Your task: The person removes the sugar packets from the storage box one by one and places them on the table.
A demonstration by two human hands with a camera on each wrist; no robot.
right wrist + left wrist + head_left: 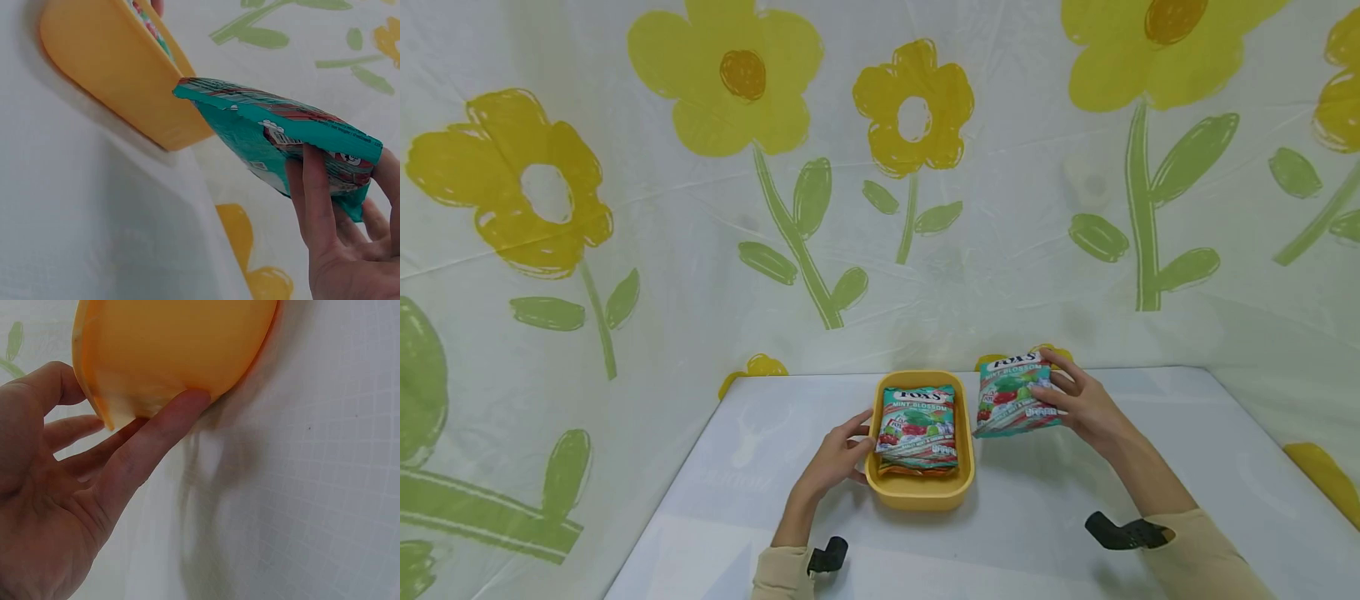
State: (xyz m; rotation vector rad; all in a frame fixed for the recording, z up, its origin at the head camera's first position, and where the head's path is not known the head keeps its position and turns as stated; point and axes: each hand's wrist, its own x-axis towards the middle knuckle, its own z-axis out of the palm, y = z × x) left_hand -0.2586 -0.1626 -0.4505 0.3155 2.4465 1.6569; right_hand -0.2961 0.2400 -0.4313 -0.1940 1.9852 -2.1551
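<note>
From the head camera, a yellow tray (920, 493) sits on the white bench (1150, 433) with one candy bag (918, 425) already lying flat inside it; an orange edge beneath it may be another packet, though that is hard to tell. The left hand (838, 457) rests against the tray's left wall, fingers straight and loose, gripping nothing. The right hand (1078, 404) holds a second candy bag (1015, 393) just to the right of the tray, lifted off the bench and tilted, fingers curled round its right side. Flowered sheeting (625, 250) hangs behind the bench.

The left wrist camera shows the left hand (56, 506) spread, one fingertip touching the tray's (175, 350) outer wall, the other fingers lying apart from it.

The right wrist camera shows the right hand (350, 250) pinching the second bag (281, 147) from below and behind, its far corner close to the tray's rim (125, 81) but not over it.

By my reading, one bag is packed and the second is held beside the tray, not yet inside.
</note>
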